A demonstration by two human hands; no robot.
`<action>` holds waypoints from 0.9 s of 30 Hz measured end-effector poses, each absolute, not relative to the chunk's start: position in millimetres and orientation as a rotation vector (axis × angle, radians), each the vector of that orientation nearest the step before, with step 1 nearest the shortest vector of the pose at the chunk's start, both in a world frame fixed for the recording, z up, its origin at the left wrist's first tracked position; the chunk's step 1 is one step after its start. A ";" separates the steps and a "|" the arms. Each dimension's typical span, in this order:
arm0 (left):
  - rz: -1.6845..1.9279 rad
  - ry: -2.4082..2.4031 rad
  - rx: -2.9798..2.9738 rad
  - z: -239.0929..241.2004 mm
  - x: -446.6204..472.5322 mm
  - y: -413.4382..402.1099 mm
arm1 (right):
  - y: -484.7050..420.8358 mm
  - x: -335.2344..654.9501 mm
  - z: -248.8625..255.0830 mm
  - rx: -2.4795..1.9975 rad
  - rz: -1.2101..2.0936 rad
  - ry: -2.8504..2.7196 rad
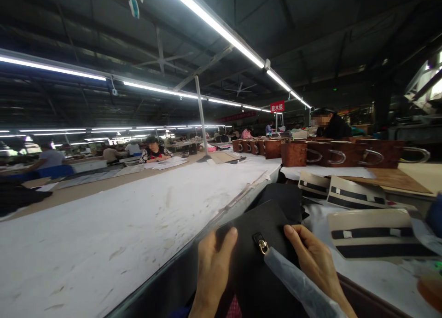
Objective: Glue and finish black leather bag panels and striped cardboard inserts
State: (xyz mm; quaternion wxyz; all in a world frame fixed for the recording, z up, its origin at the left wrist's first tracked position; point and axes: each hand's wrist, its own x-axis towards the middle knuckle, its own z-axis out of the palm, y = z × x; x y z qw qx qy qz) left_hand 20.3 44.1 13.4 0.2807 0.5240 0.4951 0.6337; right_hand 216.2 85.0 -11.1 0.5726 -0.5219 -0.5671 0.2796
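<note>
Both of my hands hold a black leather bag piece (257, 226) low in the frame, at the near edge of the bench. A small gold metal clasp (262, 245) sits on its front. My left hand (212, 269) grips its left side, thumb laid over the front. My right hand (312, 258) holds the right side, fingers curled against the leather. A strip of clear plastic wrap (300, 286) runs from the clasp down along my right wrist.
A long white conveyor belt (113, 216) stretches away on the left. Cards with black strips (373, 230) lie on the right. A row of brown bags with metal handles (331, 153) stands behind them. Other workers sit along the far benches.
</note>
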 end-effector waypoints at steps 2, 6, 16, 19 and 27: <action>1.723 1.382 1.428 12.3 19.3 44.3 | 86.5 216.2 -7.8 -1.235 0.681 -1.333; 1.735 1.465 1.345 11.4 20.4 42.1 | 87.6 217.2 3.1 -1.258 0.682 -1.361; 1.435 1.310 1.570 19.1 5.5 38.6 | 85.2 241.1 16.1 -1.131 0.477 -1.684; 1.350 1.195 1.690 22.4 7.4 42.7 | 75.0 240.5 12.4 -0.978 0.335 -1.888; 1.128 1.121 1.812 17.9 28.1 39.1 | 59.5 230.1 -2.1 -0.820 0.055 -2.063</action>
